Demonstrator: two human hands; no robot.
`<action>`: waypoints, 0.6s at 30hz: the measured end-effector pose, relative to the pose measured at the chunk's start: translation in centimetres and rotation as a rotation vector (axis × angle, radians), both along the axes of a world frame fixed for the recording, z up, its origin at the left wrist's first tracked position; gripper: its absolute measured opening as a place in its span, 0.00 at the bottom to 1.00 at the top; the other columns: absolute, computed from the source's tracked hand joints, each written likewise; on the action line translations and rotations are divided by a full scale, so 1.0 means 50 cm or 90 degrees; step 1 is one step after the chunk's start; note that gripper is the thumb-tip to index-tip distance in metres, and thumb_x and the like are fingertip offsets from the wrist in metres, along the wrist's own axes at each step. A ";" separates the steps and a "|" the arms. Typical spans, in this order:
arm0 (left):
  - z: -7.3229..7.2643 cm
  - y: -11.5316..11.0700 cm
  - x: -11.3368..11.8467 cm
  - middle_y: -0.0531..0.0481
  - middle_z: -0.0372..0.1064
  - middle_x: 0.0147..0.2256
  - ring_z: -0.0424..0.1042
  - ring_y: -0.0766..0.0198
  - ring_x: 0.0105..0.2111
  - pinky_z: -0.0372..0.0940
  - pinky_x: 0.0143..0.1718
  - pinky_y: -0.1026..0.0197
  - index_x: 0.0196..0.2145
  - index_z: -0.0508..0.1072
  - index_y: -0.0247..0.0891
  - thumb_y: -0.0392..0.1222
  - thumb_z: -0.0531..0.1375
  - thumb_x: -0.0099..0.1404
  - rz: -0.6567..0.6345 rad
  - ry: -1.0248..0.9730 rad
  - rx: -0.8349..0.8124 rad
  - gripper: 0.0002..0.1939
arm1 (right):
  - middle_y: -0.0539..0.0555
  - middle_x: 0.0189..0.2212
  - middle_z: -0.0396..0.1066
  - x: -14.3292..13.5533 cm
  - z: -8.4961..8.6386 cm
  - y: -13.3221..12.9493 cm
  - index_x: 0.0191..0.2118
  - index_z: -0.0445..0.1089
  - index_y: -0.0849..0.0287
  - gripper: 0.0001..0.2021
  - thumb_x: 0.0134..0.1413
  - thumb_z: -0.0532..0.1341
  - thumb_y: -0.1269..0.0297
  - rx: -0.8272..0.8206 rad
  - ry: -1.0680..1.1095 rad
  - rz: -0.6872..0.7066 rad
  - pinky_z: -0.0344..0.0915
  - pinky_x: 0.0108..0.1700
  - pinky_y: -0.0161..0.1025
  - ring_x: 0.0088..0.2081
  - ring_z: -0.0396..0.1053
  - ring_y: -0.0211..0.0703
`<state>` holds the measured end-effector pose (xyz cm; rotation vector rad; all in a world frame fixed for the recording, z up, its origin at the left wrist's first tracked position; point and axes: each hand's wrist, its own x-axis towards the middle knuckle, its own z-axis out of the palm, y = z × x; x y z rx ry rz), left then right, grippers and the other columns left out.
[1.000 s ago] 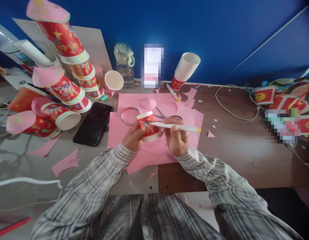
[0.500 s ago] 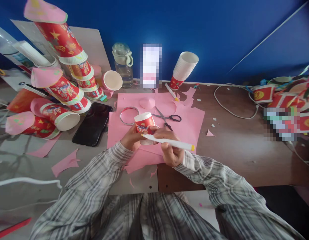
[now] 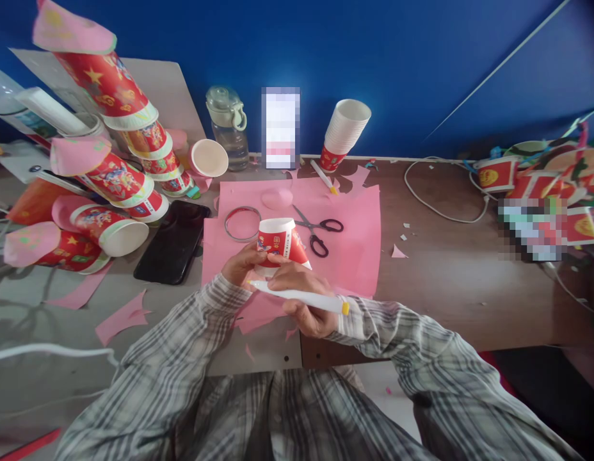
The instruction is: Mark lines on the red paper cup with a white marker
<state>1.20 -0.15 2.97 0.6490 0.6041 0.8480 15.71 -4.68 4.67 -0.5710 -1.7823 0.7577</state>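
Observation:
My left hand [image 3: 242,264] grips the left side of a red printed paper cup [image 3: 279,242], its white base facing up and away. In my right hand [image 3: 309,291] lies a white marker [image 3: 301,296] with a yellow end; its yellow tip points left, below the cup. The right fingers also reach against the cup's lower side. Under both hands spreads pink paper [image 3: 359,256]. On it, beyond the cup, lie a roll of tape [image 3: 242,223], dark-handled scissors [image 3: 321,225] and a pink paper cone [image 3: 276,198].
Decorated cup towers [image 3: 105,83] stand at the left, near a black phone [image 3: 172,243]. A water bottle [image 3: 228,128], a stack of paper cups [image 3: 347,131] and a second marker [image 3: 323,177] sit by the blue wall. Cup crafts [image 3: 541,186] and a white cable [image 3: 441,218] occupy the right.
The cup has turned in my hands, so a white printed strip now shows. My right hand and the marker have moved slightly left and down. The camera view has shifted a little.

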 end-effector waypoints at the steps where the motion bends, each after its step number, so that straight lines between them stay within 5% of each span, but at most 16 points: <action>1: 0.000 -0.001 0.002 0.43 0.73 0.33 0.72 0.50 0.36 0.67 0.39 0.50 0.38 0.70 0.32 0.45 0.65 0.44 0.003 0.002 0.001 0.23 | 0.51 0.31 0.73 0.001 0.003 0.001 0.52 0.59 0.42 0.16 0.59 0.48 0.58 0.001 0.004 0.001 0.72 0.42 0.58 0.33 0.74 0.50; 7: -0.017 -0.004 0.030 0.46 0.71 0.35 0.70 0.56 0.37 0.68 0.39 0.56 0.41 0.68 0.34 0.45 0.67 0.45 0.098 0.022 0.051 0.26 | 0.54 0.32 0.71 0.023 0.013 0.029 0.46 0.65 0.51 0.13 0.59 0.49 0.58 -0.022 0.035 -0.115 0.67 0.49 0.58 0.38 0.71 0.50; 11: -0.043 -0.001 0.038 0.45 0.70 0.39 0.69 0.56 0.40 0.67 0.42 0.55 0.43 0.67 0.35 0.54 0.65 0.49 0.177 0.082 0.186 0.28 | 0.54 0.29 0.68 0.031 0.012 0.056 0.42 0.66 0.54 0.14 0.59 0.49 0.55 -0.113 0.059 -0.186 0.68 0.41 0.52 0.35 0.69 0.48; 18: -0.030 -0.003 0.041 0.42 0.64 0.49 0.65 0.50 0.49 0.63 0.51 0.48 0.50 0.62 0.38 0.62 0.59 0.53 0.151 0.027 0.188 0.34 | 0.53 0.27 0.68 0.023 0.000 0.068 0.40 0.66 0.52 0.13 0.57 0.50 0.53 -0.110 0.112 -0.179 0.66 0.37 0.49 0.32 0.68 0.48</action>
